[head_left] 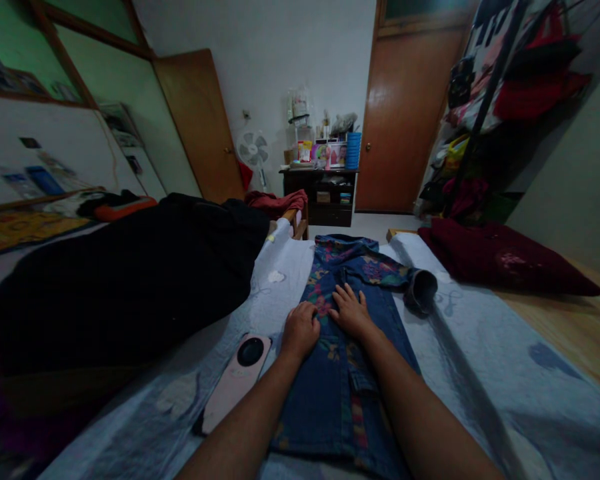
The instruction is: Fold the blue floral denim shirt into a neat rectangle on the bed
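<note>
A blue denim garment (325,390) with a floral print, like a long jacket, lies spread on the bed, its collar end away from me. One sleeve is folded across and reaches to the right, its round cuff opening (424,292) showing. On the garment's left edge rests my left hand (300,330), fingers curled in against the cloth. My right hand (351,312) lies flat over the upper middle of the garment, fingers spread. Left of my left forearm, a pink phone (237,383) with a large round black camera lies on the sheet.
A big heap of black cloth (130,280) covers the bed's left side. A dark red cushion (505,257) lies at the right on the pale patterned sheet (485,360). Beyond the bed stand a dark cabinet (317,193), a fan (253,150) and a wooden door (393,120).
</note>
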Demonstrator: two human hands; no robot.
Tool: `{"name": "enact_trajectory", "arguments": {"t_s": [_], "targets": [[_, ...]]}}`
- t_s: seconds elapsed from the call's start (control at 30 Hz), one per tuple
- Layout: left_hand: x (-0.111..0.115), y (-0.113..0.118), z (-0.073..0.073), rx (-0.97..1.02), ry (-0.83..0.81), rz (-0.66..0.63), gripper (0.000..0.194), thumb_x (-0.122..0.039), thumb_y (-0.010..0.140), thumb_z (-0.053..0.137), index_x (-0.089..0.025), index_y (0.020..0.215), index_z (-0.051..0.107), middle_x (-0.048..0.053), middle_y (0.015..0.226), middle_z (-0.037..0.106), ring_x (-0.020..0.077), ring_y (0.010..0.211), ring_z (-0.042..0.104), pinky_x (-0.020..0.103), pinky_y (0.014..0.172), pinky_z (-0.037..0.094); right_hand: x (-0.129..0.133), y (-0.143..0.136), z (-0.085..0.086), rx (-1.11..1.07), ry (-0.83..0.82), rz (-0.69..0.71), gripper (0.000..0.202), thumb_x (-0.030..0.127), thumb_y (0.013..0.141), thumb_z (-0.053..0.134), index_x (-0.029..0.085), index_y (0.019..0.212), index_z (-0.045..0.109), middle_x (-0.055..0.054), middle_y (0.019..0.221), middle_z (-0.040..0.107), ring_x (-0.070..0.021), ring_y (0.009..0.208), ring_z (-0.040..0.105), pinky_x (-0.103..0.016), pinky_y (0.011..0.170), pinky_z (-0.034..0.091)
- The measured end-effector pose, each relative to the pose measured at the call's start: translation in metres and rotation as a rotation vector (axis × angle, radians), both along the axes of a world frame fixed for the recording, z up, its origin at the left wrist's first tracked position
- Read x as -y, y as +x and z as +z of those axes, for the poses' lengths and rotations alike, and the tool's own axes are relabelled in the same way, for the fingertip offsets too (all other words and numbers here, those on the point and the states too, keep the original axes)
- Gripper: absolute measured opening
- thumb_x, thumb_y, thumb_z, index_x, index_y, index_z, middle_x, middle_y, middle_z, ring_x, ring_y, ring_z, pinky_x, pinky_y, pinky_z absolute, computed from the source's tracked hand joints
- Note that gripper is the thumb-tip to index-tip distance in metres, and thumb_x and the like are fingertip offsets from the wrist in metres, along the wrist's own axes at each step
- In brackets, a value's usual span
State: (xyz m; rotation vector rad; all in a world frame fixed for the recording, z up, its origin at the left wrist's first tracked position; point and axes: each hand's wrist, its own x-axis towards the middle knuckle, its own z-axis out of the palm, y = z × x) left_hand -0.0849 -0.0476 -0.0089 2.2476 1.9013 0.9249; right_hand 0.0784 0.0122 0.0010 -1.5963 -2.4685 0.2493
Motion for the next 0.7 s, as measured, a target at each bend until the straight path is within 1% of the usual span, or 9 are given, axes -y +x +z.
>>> {"name": "enact_trajectory", "arguments": {"t_s": [0.07, 0.13, 0.2, 0.23, 0.37, 0.47, 0.57, 0.7], "targets": [[-0.0004, -0.0005, -0.0012, 0.006, 0.013, -0.005, 0.020, -0.006, 0.078, 0.052, -0.020, 0.091, 0.059, 0.005, 0.097, 0.062, 0.0192, 0.098, 0.058, 0.032, 0.092, 0.043, -0.0004, -0.0014, 0.0005, 0.001, 0.026, 0.058, 0.047, 0.037, 0.092, 0.047, 0.024, 0.137, 0.049, -0.005, 0.159, 0.026, -0.0247, 0.148, 0.010, -0.058, 0.115, 0.006], [-0.0008, -0.0008, -0.0021, 0.012, 0.025, -0.006, 0.021, -0.006, 0.077, 0.052, -0.019, 0.092, 0.059, 0.005, 0.097, 0.063, 0.0193, 0.098, 0.058, 0.033, 0.092, 0.044, -0.0003, -0.0023, 0.0009, -0.003, 0.019, 0.119, 0.045, 0.033, 0.092, 0.047, 0.025, 0.136, 0.050, -0.005, 0.157, 0.031, -0.0236, 0.147, 0.016, -0.057, 0.115, 0.004], [-0.0011, -0.0010, -0.0025, 0.017, 0.026, -0.002, 0.022, -0.006, 0.077, 0.052, -0.019, 0.092, 0.059, 0.005, 0.097, 0.063, 0.0193, 0.097, 0.058, 0.033, 0.091, 0.044, 0.0003, -0.0021, 0.0010, -0.008, -0.023, 0.146, 0.046, 0.034, 0.093, 0.046, 0.026, 0.138, 0.048, -0.007, 0.154, 0.036, -0.0232, 0.145, 0.022, -0.057, 0.115, 0.004], [-0.0012, -0.0010, -0.0025, 0.018, 0.024, 0.001, 0.022, -0.005, 0.077, 0.052, -0.019, 0.092, 0.059, 0.005, 0.097, 0.063, 0.0192, 0.097, 0.058, 0.033, 0.091, 0.044, 0.0007, -0.0015, 0.0011, -0.006, -0.044, 0.150, 0.048, 0.037, 0.093, 0.046, 0.026, 0.140, 0.046, -0.007, 0.154, 0.036, -0.0236, 0.145, 0.022, -0.057, 0.115, 0.004], [-0.0013, -0.0011, -0.0021, 0.019, 0.015, 0.001, 0.022, -0.005, 0.077, 0.051, -0.020, 0.092, 0.059, 0.005, 0.097, 0.063, 0.0192, 0.098, 0.058, 0.033, 0.091, 0.044, 0.0035, 0.0015, 0.0024, 0.025, -0.074, 0.151, 0.064, 0.053, 0.090, 0.048, 0.024, 0.146, 0.039, -0.009, 0.159, 0.025, -0.0263, 0.147, 0.014, -0.057, 0.115, 0.003], [-0.0017, -0.0012, -0.0021, 0.019, 0.012, 0.002, 0.022, -0.005, 0.077, 0.051, -0.019, 0.092, 0.059, 0.005, 0.097, 0.063, 0.0198, 0.099, 0.058, 0.033, 0.092, 0.044, 0.0056, 0.0014, 0.0037, 0.050, -0.078, 0.117, 0.073, 0.063, 0.088, 0.046, 0.023, 0.148, 0.037, -0.011, 0.160, 0.020, -0.0291, 0.148, 0.010, -0.056, 0.115, 0.003], [-0.0021, -0.0011, -0.0025, 0.017, 0.007, 0.007, 0.022, -0.005, 0.077, 0.051, -0.019, 0.092, 0.059, 0.005, 0.098, 0.063, 0.0201, 0.101, 0.058, 0.034, 0.094, 0.043, 0.0069, -0.0005, 0.0037, 0.066, -0.069, 0.073, 0.073, 0.067, 0.089, 0.039, 0.023, 0.148, 0.037, -0.013, 0.160, 0.018, -0.0301, 0.148, 0.007, -0.055, 0.115, 0.003], [-0.0015, -0.0005, -0.0022, 0.018, 0.010, 0.010, 0.022, -0.005, 0.077, 0.051, -0.020, 0.093, 0.059, 0.005, 0.099, 0.063, 0.0196, 0.102, 0.058, 0.034, 0.095, 0.043, 0.0073, -0.0019, 0.0026, 0.064, -0.051, 0.057, 0.068, 0.065, 0.093, 0.031, 0.025, 0.148, 0.038, -0.012, 0.160, 0.020, -0.0287, 0.148, 0.009, -0.053, 0.115, 0.004]]}}
